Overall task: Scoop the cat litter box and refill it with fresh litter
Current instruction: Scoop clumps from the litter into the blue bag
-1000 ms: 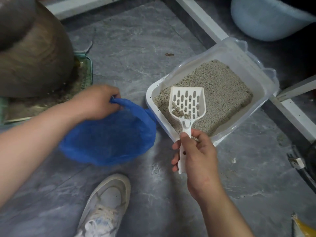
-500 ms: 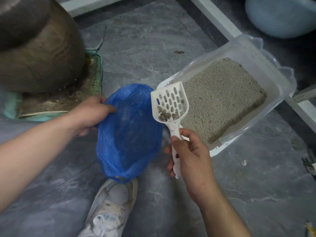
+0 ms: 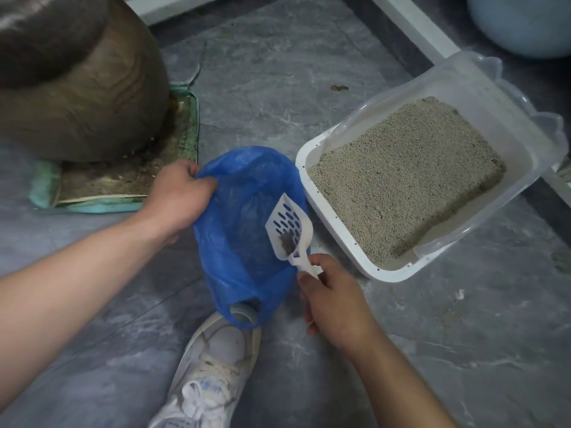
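A white litter box (image 3: 312, 193) with a clear plastic upper rim stands on the grey floor at the right, filled with beige litter (image 3: 408, 177). My right hand (image 3: 333, 301) grips the handle of a white slotted scoop (image 3: 289, 223), tilted on its side over the open mouth of a blue plastic bag (image 3: 241, 242). A dark clump of litter lies in the scoop near the handle. My left hand (image 3: 179, 196) holds the bag's upper left edge and keeps it open.
A large brown ceramic pot (image 3: 77, 78) stands on a dirty green tray (image 3: 123, 193) at the left. My white sneaker (image 3: 213, 372) is just below the bag. A pale blue basin (image 3: 522, 23) sits at the top right beyond a white frame rail (image 3: 414, 26).
My right hand carried the scoop from above the litter box leftward over the bag and tipped it sideways. My left hand lifted the bag and brought it next to the box.
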### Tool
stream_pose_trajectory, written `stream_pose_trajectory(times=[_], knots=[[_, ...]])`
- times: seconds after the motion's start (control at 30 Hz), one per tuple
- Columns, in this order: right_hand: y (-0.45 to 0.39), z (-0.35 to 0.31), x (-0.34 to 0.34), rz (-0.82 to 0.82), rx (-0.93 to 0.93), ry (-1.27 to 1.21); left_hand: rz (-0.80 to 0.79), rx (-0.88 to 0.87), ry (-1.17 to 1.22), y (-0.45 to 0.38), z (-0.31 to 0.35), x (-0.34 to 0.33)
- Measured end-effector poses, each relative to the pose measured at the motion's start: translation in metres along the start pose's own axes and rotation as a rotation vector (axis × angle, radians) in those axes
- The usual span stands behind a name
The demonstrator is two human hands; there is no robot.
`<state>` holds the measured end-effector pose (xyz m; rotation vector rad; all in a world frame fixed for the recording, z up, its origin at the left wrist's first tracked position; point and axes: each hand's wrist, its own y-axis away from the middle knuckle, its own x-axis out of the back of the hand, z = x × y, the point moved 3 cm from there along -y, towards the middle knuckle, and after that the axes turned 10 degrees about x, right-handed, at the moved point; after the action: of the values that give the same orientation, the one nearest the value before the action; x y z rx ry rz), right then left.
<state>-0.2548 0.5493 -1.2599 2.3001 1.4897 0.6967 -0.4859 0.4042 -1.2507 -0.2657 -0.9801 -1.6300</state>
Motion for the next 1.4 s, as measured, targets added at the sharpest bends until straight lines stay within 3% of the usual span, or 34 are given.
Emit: stream_pose_trajectory(times=[0.17,0.43,0.67,1.0,1.4], knots=[[-0.007,0.006,0.008,0.086,0.089,0.151,0.037,-0.044,-0.081,0.004,-0.001,-0.002],[-0.011,-0.007,0.004,-0.025,0.160,0.346,-0.009,-0.083,-0.127,0.014,0.006,-0.014],[-0.015,-0.021,0.008,-0.025,0.240,0.513,-0.017,-0.053,-0.114,0.015,-0.001,-0.013],[-0.010,-0.031,0.006,0.017,0.323,0.562,0.033,0.005,-0.019,0.015,-0.011,-0.007],[-0.012,-0.028,0.003,0.026,0.286,0.632,0.076,0.027,0.039,0.018,-0.012,-0.002]])
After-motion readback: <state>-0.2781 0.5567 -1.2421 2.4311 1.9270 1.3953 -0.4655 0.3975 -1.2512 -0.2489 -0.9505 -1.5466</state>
